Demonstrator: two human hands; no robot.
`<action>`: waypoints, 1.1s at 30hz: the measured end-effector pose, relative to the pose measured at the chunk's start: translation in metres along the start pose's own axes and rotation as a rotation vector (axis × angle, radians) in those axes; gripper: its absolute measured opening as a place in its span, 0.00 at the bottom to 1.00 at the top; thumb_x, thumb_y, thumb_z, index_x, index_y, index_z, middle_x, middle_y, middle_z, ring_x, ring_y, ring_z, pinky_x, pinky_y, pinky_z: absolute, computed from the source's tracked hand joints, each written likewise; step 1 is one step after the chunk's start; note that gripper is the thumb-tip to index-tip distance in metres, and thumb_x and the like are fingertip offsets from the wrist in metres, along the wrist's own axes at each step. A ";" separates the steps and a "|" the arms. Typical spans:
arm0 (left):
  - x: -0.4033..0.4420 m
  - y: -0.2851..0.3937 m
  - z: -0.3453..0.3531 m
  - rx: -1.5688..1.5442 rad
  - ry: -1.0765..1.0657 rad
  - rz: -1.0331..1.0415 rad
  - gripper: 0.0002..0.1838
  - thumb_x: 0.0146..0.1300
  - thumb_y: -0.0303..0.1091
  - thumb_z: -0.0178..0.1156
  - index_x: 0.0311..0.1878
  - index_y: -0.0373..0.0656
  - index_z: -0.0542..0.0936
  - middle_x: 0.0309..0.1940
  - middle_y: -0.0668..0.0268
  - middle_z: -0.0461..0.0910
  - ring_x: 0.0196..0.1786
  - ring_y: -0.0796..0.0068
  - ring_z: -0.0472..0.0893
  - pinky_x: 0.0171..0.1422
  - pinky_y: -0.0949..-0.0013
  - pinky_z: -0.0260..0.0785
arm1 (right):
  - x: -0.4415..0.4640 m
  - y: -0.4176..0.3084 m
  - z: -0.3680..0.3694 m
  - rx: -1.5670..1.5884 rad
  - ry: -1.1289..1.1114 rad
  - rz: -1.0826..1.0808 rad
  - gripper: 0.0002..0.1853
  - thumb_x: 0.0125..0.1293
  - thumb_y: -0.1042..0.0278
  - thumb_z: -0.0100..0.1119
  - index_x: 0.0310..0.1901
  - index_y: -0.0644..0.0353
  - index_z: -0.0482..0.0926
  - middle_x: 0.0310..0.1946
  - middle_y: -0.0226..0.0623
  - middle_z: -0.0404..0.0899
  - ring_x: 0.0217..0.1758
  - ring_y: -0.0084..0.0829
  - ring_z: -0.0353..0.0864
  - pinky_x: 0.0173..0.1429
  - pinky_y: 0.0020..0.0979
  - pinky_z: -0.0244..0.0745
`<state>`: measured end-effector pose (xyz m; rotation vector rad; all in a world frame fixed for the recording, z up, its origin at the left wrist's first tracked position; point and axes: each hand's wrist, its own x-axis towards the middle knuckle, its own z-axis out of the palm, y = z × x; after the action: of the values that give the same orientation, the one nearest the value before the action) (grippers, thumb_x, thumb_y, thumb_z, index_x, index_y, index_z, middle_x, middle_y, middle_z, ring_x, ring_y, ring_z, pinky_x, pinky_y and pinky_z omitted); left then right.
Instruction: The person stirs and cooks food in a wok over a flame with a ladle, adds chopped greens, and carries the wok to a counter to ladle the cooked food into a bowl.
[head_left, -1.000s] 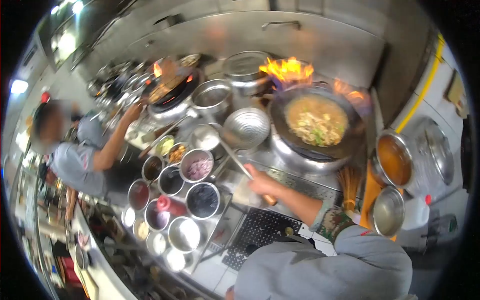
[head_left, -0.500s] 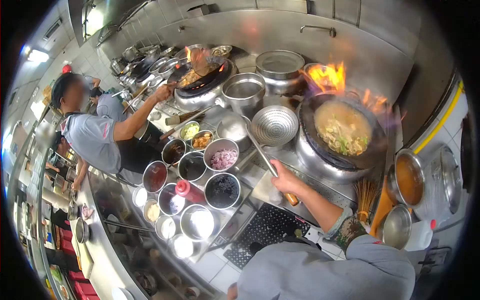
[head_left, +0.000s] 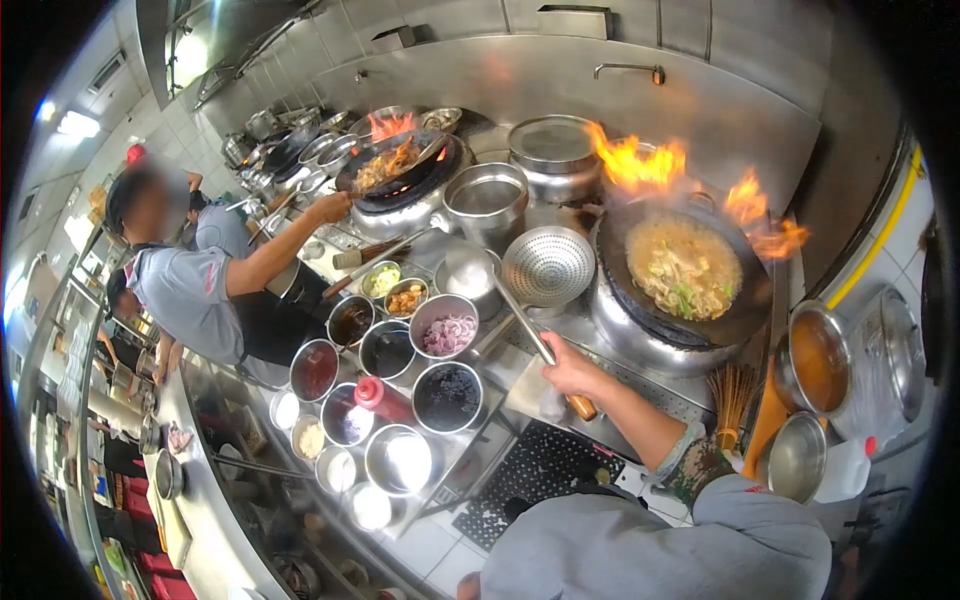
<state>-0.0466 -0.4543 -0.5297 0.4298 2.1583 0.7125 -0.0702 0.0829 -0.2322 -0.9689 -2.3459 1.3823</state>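
Observation:
My right hand (head_left: 573, 366) is wrapped round the long handle of a metal ladle (head_left: 521, 316), above the wooden end of the handle. The ladle's bowl (head_left: 468, 268) rests in a round metal container just left of a perforated strainer (head_left: 548, 265). On the right burner a large wok (head_left: 640, 288) holds noodle-like food with green pieces in broth (head_left: 684, 267), and flames rise behind it. Of my left hand only a small part (head_left: 468, 586) shows at the bottom edge; its fingers are hidden.
Metal containers with red onion (head_left: 448, 334), dark liquid (head_left: 447, 396) and red sauce (head_left: 315, 369) stand on the left, with a red bottle (head_left: 382, 398). A co-worker (head_left: 200, 285) works at another wok (head_left: 390, 172). A bamboo brush (head_left: 733, 397) and orange-sauce pot (head_left: 819, 359) stand right.
The camera view has swung left, shifting the scene rightward. Flames beside my wok have spread. The co-worker's food has settled back in their wok. My right hand still grips the ladle.

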 end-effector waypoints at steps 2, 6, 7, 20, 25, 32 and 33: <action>0.006 -0.006 0.000 0.016 0.000 0.014 0.29 0.56 0.37 0.58 0.63 0.41 0.70 0.39 0.63 0.77 0.38 0.67 0.76 0.47 0.61 0.72 | -0.009 -0.025 -0.019 0.231 -0.181 0.206 0.31 0.61 0.72 0.55 0.67 0.57 0.59 0.40 0.45 0.76 0.28 0.31 0.76 0.33 0.34 0.73; 0.023 -0.016 0.007 0.043 -0.018 0.045 0.30 0.55 0.35 0.58 0.63 0.41 0.69 0.38 0.63 0.77 0.37 0.67 0.75 0.46 0.61 0.72 | -0.015 -0.024 -0.020 0.229 -0.137 0.227 0.30 0.61 0.72 0.55 0.66 0.58 0.60 0.40 0.44 0.76 0.28 0.31 0.76 0.33 0.34 0.72; 0.028 -0.018 0.009 0.059 -0.025 0.047 0.30 0.55 0.35 0.58 0.64 0.41 0.69 0.38 0.63 0.77 0.37 0.67 0.75 0.46 0.61 0.72 | -0.011 -0.020 -0.016 0.199 -0.157 0.221 0.30 0.61 0.72 0.55 0.66 0.58 0.60 0.39 0.43 0.76 0.27 0.30 0.76 0.32 0.33 0.72; 0.065 -0.061 0.019 0.157 -0.066 0.216 0.32 0.53 0.31 0.58 0.65 0.40 0.67 0.35 0.64 0.76 0.34 0.68 0.74 0.43 0.61 0.73 | -0.005 -0.015 -0.013 0.300 -0.145 0.205 0.35 0.60 0.71 0.58 0.69 0.56 0.57 0.30 0.35 0.73 0.23 0.24 0.72 0.25 0.29 0.68; 0.054 -0.090 0.017 0.201 -0.094 0.371 0.33 0.52 0.30 0.58 0.65 0.40 0.67 0.34 0.64 0.76 0.32 0.69 0.74 0.42 0.61 0.73 | 0.004 -0.012 -0.016 0.322 -0.210 0.219 0.35 0.61 0.72 0.58 0.69 0.56 0.56 0.29 0.33 0.72 0.22 0.23 0.71 0.25 0.29 0.67; 0.074 -0.067 0.018 0.185 -0.092 0.228 0.31 0.53 0.31 0.58 0.64 0.40 0.68 0.34 0.64 0.77 0.33 0.69 0.75 0.43 0.61 0.73 | 0.005 -0.012 -0.017 0.354 -0.237 0.247 0.35 0.63 0.71 0.58 0.70 0.55 0.55 0.27 0.31 0.71 0.21 0.19 0.68 0.24 0.27 0.65; 0.076 -0.062 0.018 0.180 -0.092 0.212 0.31 0.54 0.31 0.58 0.64 0.40 0.68 0.34 0.64 0.77 0.33 0.69 0.75 0.43 0.62 0.73 | 0.001 -0.017 -0.018 0.388 -0.226 0.247 0.35 0.63 0.72 0.58 0.70 0.56 0.55 0.26 0.30 0.71 0.21 0.19 0.68 0.24 0.27 0.64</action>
<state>-0.0839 -0.4574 -0.6226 0.7807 2.1168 0.6022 -0.0687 0.0909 -0.2088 -1.0525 -2.0299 2.0438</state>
